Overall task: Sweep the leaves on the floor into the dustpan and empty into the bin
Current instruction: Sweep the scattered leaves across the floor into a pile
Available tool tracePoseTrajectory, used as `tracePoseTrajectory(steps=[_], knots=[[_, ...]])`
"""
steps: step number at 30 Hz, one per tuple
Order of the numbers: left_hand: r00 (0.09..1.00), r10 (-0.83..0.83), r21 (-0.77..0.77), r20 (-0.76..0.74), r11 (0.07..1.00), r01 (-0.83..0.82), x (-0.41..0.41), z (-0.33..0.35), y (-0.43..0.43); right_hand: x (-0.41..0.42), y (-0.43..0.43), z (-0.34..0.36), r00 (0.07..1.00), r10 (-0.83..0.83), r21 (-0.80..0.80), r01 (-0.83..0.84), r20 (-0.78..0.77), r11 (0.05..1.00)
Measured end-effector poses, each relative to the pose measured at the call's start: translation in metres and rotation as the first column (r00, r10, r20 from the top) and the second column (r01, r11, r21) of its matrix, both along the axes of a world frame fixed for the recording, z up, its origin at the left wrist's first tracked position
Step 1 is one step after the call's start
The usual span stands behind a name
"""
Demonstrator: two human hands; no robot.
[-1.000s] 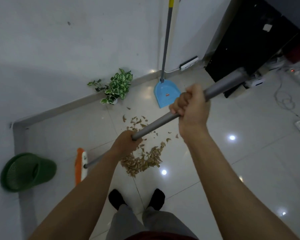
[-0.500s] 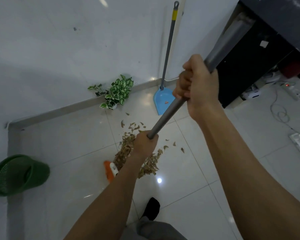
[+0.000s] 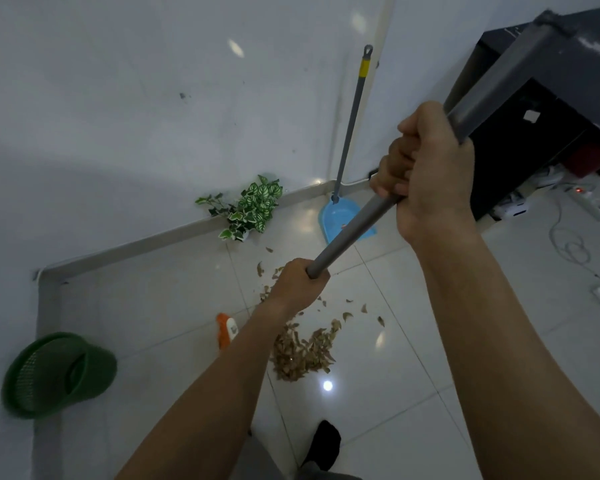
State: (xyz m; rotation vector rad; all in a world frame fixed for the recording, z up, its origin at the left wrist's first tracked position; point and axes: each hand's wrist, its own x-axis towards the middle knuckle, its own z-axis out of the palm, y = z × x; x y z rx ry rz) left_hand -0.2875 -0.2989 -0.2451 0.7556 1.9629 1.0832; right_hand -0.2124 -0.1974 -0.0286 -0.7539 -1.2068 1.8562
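Note:
Both hands grip the grey broom handle (image 3: pixel 350 230). My left hand (image 3: pixel 297 282) holds it low, my right hand (image 3: pixel 426 168) holds it high. The orange and white broom head (image 3: pixel 226 330) rests on the floor, mostly hidden behind my left forearm, just left of a pile of dry brown leaves (image 3: pixel 300 351). Scattered leaves lie toward the wall. The blue dustpan (image 3: pixel 338 216) with its long grey handle leans in the wall corner beyond the leaves. A green mesh bin (image 3: pixel 56 374) lies on its side at the left.
A leafy green plant (image 3: pixel 252 206) sits against the skirting near the dustpan. Dark furniture (image 3: pixel 548 133) stands at the right with power strips and cables (image 3: pixel 568 237) on the floor. My black-socked foot (image 3: pixel 323 445) is below the pile. White tiled floor all around.
The broom head swept from far left toward the leaf pile, the handle swung more upright, and my right hand rose. The pile shifted slightly right.

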Motion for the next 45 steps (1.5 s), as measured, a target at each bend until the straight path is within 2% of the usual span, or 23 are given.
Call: tracePoseTrajectory(steps=[4, 9, 14, 21, 27, 34, 38, 45], knots=[[0.990, -0.120, -0.104, -0.069, 0.988, 0.113, -0.040, -0.018, -0.025, -0.016, -0.022, -0.032, 0.994, -0.100, -0.074, 0.097, -0.038, 0.993], [0.934, -0.321, -0.270, -0.158, 0.923, 0.272, -0.092, -0.046, -0.043, -0.033, -0.056, -0.081, 0.975, -0.217, -0.165, 0.209, -0.037, 0.964], [0.859, -0.491, -0.359, -0.141, 0.834, 0.418, -0.117, -0.068, -0.046, -0.037, -0.085, -0.110, 0.944, -0.328, -0.193, 0.326, 0.020, 0.926], [0.763, -0.646, -0.273, -0.014, 0.737, 0.618, -0.066, -0.064, -0.023, 0.005, -0.093, -0.089, 0.776, -0.628, -0.146, 0.629, 0.059, 0.764], [0.657, -0.754, -0.171, -0.003, 0.647, 0.743, 0.004, -0.038, -0.019, 0.060, -0.111, -0.055, 0.621, -0.782, -0.081, 0.783, 0.042, 0.617], [0.584, -0.810, -0.150, 0.047, 0.573, 0.806, 0.036, -0.011, -0.030, 0.092, -0.137, -0.035, 0.555, -0.831, -0.087, 0.827, -0.030, 0.555], [0.566, -0.824, -0.167, -0.010, 0.560, 0.812, 0.024, -0.009, -0.029, 0.093, -0.142, -0.034, 0.509, -0.858, -0.130, 0.849, -0.068, 0.513], [0.456, -0.881, -0.258, -0.125, 0.473, 0.843, -0.030, -0.018, 0.014, 0.051, -0.128, -0.050, 0.391, -0.915, -0.211, 0.890, -0.101, 0.403]])
